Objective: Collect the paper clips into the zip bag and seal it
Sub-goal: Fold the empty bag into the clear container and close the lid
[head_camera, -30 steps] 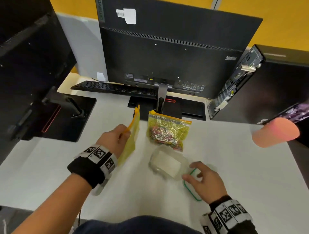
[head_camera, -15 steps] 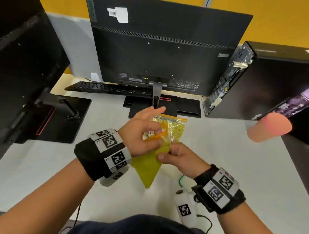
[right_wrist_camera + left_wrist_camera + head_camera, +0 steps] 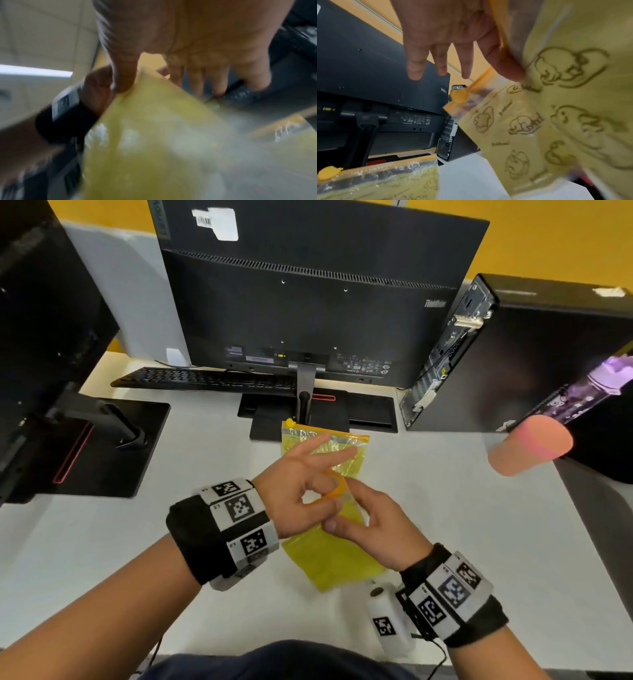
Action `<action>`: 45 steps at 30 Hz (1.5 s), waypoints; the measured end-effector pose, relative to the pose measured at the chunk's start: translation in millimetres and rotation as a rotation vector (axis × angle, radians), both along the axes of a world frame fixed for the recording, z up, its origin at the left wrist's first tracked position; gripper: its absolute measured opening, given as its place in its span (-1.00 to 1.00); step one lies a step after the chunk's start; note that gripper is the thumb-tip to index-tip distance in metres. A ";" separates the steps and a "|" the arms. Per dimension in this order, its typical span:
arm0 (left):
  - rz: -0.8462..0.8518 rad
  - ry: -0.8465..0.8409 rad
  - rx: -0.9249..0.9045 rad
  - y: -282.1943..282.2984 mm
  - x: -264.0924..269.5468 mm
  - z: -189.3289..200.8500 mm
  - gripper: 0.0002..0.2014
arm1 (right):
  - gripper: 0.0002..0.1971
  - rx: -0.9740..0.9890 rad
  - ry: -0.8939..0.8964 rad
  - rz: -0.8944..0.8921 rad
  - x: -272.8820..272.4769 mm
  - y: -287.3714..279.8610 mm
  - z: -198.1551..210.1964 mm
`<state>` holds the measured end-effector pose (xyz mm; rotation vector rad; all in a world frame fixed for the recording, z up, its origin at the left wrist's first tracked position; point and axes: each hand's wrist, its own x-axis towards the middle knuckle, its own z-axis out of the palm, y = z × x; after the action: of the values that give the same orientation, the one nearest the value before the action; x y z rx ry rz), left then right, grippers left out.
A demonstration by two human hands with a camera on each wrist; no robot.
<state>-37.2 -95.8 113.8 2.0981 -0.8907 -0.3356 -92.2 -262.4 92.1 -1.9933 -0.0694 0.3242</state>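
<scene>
An office desk. Beyond the hands, the back of a black monitor [image 3: 308, 302] stands on a white table [image 3: 102, 542], a keyboard [image 3: 202, 378] behind it. A second monitor [image 3: 44, 337] stands left of the hands, a desktop computer tower [image 3: 513, 354] right, against a yellow wall [image 3: 548, 241].

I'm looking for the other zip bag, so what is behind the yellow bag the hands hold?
Behind the held bag a second zip bag lies before the monitor stand; the left hand hides its lower part.
</scene>
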 end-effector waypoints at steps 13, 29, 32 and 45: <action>0.070 0.366 -0.036 13.0 25.3 7.0 -0.76 | -0.57 0.432 0.125 0.021 -26.3 -20.7 31.3; 0.241 0.355 0.150 -20.2 -4.7 -23.9 -0.56 | -0.67 0.050 0.066 -0.510 -2.6 -9.3 -45.3; 0.331 0.208 0.241 -25.7 6.9 -44.0 -0.66 | -0.78 0.047 0.109 -0.516 -8.7 -17.1 -59.9; -0.051 0.049 0.847 -61.6 15.8 -114.3 -0.65 | -0.71 -1.009 0.192 0.039 -59.2 -37.3 -109.7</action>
<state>-21.4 -157.4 -0.5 2.8089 -0.8553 -0.9106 -151.3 -299.7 -17.6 -2.9401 0.2225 0.6634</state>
